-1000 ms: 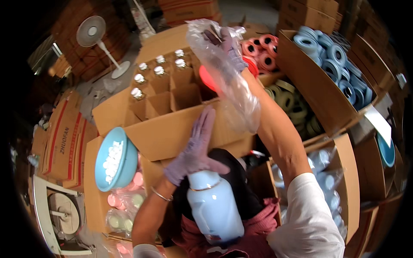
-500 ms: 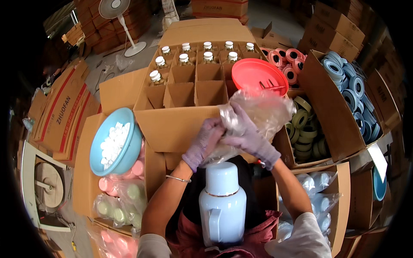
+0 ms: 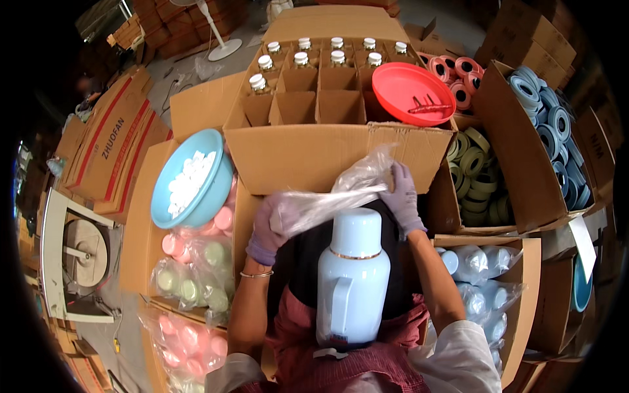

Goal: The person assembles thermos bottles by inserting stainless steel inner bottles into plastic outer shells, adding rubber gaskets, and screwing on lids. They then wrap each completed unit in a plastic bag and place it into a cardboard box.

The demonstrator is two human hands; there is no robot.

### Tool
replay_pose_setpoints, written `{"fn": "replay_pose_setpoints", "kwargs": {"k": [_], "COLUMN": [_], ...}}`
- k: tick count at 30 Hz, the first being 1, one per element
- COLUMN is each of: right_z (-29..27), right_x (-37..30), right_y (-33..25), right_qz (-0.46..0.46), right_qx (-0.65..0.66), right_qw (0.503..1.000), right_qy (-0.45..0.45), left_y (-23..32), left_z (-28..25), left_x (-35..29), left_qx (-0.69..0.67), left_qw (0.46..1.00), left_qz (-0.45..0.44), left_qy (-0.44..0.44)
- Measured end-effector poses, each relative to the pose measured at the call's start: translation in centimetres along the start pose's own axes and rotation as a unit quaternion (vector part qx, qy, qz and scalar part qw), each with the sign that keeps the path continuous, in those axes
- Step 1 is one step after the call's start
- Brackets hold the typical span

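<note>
A clear plastic bag (image 3: 363, 175) is stretched between my two gloved hands, its gathered edge running across just above the thermos. My left hand (image 3: 267, 230), in a purple glove, is closed on the bag's left end, partly covered by the film. The right hand (image 3: 404, 196), gloved the same way, grips the other end with its fingers pointing up. Upright against my lap stands a light-blue thermos flask (image 3: 354, 288) with its cup lid on and its handle toward me. The bag's film hangs close over the lid; whether it touches cannot be told.
Ahead is a divided carton (image 3: 327, 154) holding several white-capped bottles, with a red basin (image 3: 413, 88) on its right corner. A blue bowl (image 3: 223, 177) of white caps is at left. Cartons of green rings (image 3: 481, 160), blue rings (image 3: 560, 121) and bagged blue parts (image 3: 478, 262) flank the right.
My hands have moved apart, pulling the bunched bag out sideways between them. The view has tilted, so the carton and basin sit higher in the picture.
</note>
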State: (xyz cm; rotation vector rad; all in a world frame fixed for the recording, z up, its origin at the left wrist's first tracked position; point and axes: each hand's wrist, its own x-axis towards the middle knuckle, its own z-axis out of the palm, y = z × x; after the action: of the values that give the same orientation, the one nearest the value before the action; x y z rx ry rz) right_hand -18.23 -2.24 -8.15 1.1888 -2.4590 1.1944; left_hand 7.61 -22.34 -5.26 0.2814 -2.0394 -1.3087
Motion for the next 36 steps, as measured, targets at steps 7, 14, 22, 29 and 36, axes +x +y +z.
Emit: {"fn": "replay_pose_setpoints", "kwargs": {"k": [7, 14, 22, 29, 36], "right_z": [-2.7, -6.1, -10.5, -11.9, 1.3], "right_x": [-13.1, -21.7, -31.1, -27.2, -10.7], "right_y": [-3.3, -8.2, -6.3, -12.7, -25.9], "right_qz": [0.013, -0.038, -0.246, -0.002, -0.282], "right_qx": [0.043, -0.139, -0.09, 0.061, 0.369], "right_qw": [0.995, 0.987, 0.95, 0.931, 0.805], "right_qy": [0.084, -0.068, -0.17, -0.36, -0.37], "left_y": [14.2, 10.4, 18.4, 7.5, 8.4], "left_z": [0.8, -2.0, 1.4, -10.7, -14.2], "left_x": [-2.9, -11.4, -6.3, -20.0, -31.3], "left_qx": [-0.349, -0.065, 0.275, 0.087, -0.46], "left_qw": [0.781, 0.752, 0.94, 0.948, 0.749], "left_qz": [-0.076, -0.14, -0.079, -0.225, -0.299], "left_qy": [-0.513, -0.641, -0.186, -0.206, 0.371]}}
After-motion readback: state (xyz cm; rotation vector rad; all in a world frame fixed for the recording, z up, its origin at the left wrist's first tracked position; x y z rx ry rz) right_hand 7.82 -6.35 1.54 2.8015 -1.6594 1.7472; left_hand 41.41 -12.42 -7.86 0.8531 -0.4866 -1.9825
